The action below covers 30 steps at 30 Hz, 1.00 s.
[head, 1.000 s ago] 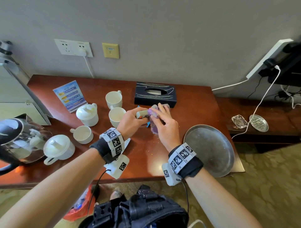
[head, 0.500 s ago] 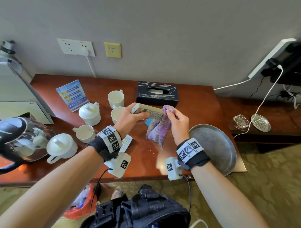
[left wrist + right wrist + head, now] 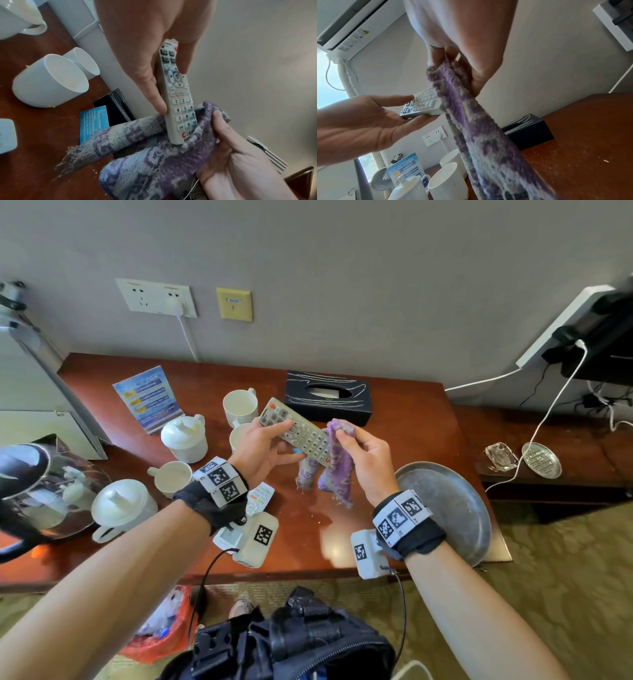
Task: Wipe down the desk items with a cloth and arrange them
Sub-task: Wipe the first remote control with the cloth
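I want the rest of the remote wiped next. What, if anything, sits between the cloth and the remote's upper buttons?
Only the left hand itself: its thumb lies across the remote above the purple cloth, which the right hand grips.

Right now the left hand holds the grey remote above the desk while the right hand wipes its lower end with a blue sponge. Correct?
Not quite. The left hand does hold the grey remote above the desk, but the right hand wraps a purple patterned cloth, not a blue sponge, around its lower end. The left wrist view shows this best.
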### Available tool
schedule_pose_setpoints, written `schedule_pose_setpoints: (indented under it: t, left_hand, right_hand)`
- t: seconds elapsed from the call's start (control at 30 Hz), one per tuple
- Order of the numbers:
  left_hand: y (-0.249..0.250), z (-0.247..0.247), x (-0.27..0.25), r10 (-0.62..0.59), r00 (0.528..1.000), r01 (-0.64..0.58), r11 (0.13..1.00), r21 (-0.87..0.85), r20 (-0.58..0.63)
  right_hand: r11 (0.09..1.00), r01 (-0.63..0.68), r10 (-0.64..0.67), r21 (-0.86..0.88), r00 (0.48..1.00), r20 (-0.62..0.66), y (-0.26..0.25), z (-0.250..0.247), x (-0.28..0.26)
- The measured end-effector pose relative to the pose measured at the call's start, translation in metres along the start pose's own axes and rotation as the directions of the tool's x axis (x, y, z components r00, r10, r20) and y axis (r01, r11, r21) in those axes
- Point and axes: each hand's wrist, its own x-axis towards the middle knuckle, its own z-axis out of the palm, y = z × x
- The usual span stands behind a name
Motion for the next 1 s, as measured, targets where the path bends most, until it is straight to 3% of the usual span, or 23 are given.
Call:
schedule_pose_setpoints:
  t: [0.27,0.43,0.57,0.63,0.73,0.83,0.9,1.0]
  left_hand:
    - [-0.005,-0.004,0.002,-0.02,1.0,0.024,0.976,0.217,-0.017]
    - [-0.008,-0.005,-0.002,-0.053,0.998,0.039,0.951,0.305,0.035]
    - [-0.012,-0.002,-0.004,-0.079,0.992,0.04,0.935,0.351,0.097]
    - [-0.014,0.002,-0.003,-0.044,0.997,0.022,0.946,0.323,0.062]
    - [-0.014,0.004,0.0,-0.003,0.996,0.025,0.971,0.239,-0.092]
    - [-0.016,0.0,0.004,-0.003,0.989,0.038,0.973,0.228,-0.151]
    - [-0.017,-0.002,0.002,-0.016,0.994,0.042,0.972,0.23,-0.112]
    - [-0.017,0.003,-0.005,-0.031,0.996,0.004,0.957,0.29,0.088]
  right_hand:
    - [0.997,-0.065,0.068,-0.041,0.994,0.08,0.014,0.002,-0.008]
    - [0.998,-0.023,0.021,-0.05,0.999,-0.037,0.01,0.003,-0.004]
    - [0.996,-0.033,0.031,-0.077,0.999,-0.037,0.001,0.009,0.002]
    - [0.997,-0.06,0.059,-0.044,0.998,-0.012,-0.003,0.016,0.001]
    - [0.992,-0.122,0.122,-0.015,0.993,0.006,-0.002,0.022,-0.005]
    - [0.994,-0.094,0.095,-0.058,0.995,0.023,0.005,0.02,-0.011]
    - [0.994,-0.078,0.081,-0.078,0.996,0.034,0.008,0.02,-0.014]
    - [0.987,-0.059,0.063,-0.147,0.998,0.024,0.009,0.022,-0.012]
